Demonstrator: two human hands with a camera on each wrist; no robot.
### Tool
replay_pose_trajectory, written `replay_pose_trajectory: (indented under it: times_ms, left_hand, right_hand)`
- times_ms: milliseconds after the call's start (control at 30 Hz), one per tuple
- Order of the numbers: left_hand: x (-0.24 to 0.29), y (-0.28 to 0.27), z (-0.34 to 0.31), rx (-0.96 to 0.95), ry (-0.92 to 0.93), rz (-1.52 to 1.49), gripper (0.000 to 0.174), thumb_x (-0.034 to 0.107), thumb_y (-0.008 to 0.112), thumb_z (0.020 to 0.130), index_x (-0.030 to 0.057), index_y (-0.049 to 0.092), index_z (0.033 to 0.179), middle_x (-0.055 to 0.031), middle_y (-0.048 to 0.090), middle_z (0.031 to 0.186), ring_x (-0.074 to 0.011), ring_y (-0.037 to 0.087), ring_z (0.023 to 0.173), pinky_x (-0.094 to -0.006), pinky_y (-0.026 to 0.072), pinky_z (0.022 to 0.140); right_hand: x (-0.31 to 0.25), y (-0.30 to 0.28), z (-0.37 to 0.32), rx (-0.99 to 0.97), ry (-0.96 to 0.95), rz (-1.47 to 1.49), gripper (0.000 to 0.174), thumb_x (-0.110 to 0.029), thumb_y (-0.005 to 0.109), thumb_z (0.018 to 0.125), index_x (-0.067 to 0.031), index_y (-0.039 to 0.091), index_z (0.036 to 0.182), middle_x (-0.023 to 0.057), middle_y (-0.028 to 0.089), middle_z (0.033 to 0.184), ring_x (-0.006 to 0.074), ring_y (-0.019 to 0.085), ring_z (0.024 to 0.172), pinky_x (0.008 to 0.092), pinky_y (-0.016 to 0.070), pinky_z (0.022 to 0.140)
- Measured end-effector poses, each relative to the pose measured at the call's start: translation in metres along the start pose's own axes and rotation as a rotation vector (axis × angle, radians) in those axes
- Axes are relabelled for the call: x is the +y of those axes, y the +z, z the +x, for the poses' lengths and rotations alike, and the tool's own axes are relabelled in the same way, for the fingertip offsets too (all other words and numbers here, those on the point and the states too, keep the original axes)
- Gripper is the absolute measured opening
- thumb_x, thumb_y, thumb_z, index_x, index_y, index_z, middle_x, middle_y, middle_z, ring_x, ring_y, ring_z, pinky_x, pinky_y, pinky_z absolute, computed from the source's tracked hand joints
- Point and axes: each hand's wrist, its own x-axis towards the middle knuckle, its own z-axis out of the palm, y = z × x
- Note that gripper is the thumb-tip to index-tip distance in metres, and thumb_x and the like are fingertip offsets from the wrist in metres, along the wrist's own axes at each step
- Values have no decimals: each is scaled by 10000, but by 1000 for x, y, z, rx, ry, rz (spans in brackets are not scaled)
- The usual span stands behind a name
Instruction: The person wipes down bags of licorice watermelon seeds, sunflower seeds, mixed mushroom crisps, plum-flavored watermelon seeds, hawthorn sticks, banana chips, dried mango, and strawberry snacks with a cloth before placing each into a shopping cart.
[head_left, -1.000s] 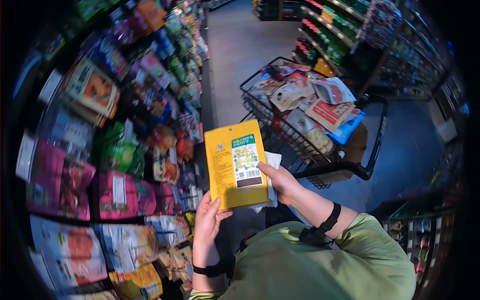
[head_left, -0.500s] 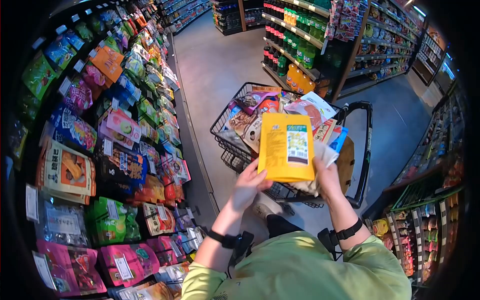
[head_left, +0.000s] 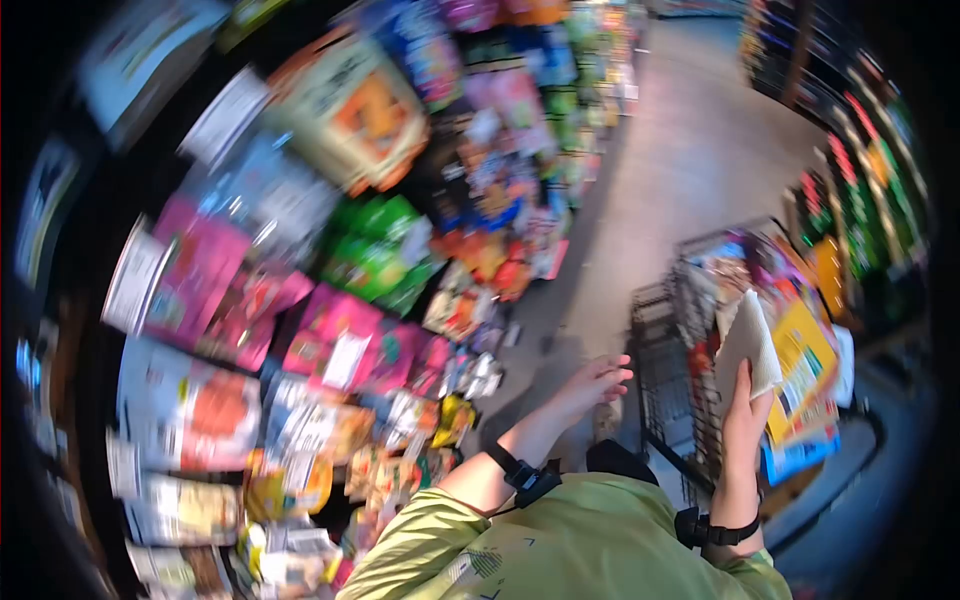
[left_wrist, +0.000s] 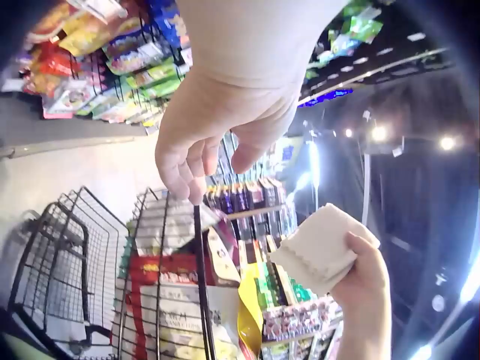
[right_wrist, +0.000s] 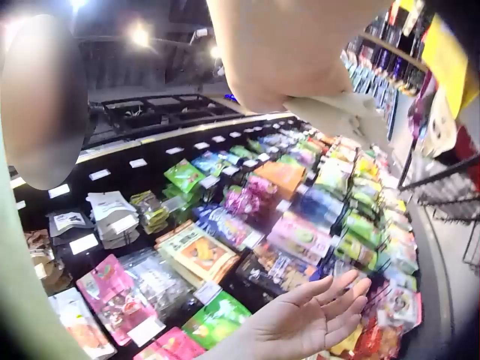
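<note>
My right hand [head_left: 745,425] grips a folded white paper towel [head_left: 747,345] beside the shopping cart. In the left wrist view, the thumb of that hand lies over the folded paper towel [left_wrist: 322,244]. The yellow pouch [head_left: 803,365] rests at a slant on the goods in the cart, partly behind the paper. My left hand [head_left: 590,385] holds nothing, held out between the shelf and the cart. Its fingers show loosely extended, palm turned up, in the right wrist view, where the left hand [right_wrist: 311,319] overlaps the hanging snack bags.
The black wire shopping cart [head_left: 655,350] is heaped with bagged snacks, including a blue packet [head_left: 800,457]. Along the left runs a shelf wall of hanging bags, among them a green bag [head_left: 375,255] and a pink bag [head_left: 350,335]. Drink shelves [head_left: 870,180] stand beyond the cart.
The yellow pouch went from both hands over the cart onto its load. The left hand let go and drew back left; the right hand kept the paper towel. The head view swung toward the shelf.
</note>
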Motion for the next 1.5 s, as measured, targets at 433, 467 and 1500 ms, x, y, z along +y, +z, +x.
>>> replay_pose_trajectory:
  times_ms: [433, 467, 1500]
  left_hand:
    - [-68, -144, -188, 1225, 426, -127, 525, 151, 601, 853, 102, 372, 1323, -80, 538, 1167, -137, 552, 940, -259, 479, 747]
    - [-58, -148, -198, 1316, 500, -124, 592, 124, 612, 840, 85, 315, 1350, -102, 507, 1208, -154, 539, 984, -282, 470, 791]
    - [-12, -62, -204, 883, 590, -18, 298, 235, 544, 917, 22, 571, 1124, -30, 603, 1050, -104, 538, 953, -262, 419, 862]
  right_hand:
    - [-25, 186, -38, -1013, -13, 204, 350, -155, 469, 932, 56, 482, 1211, 111, 586, 1103, 158, 543, 990, 283, 425, 852]
    - [-27, 192, -40, -1084, -26, 177, 346, -148, 461, 935, 55, 480, 1215, 113, 584, 1111, 157, 541, 997, 284, 424, 856]
    - [-46, 185, -51, -1085, -665, 162, 506, -181, 499, 877, -16, 369, 1338, 230, 296, 1398, 347, 248, 1325, 419, 194, 1073]
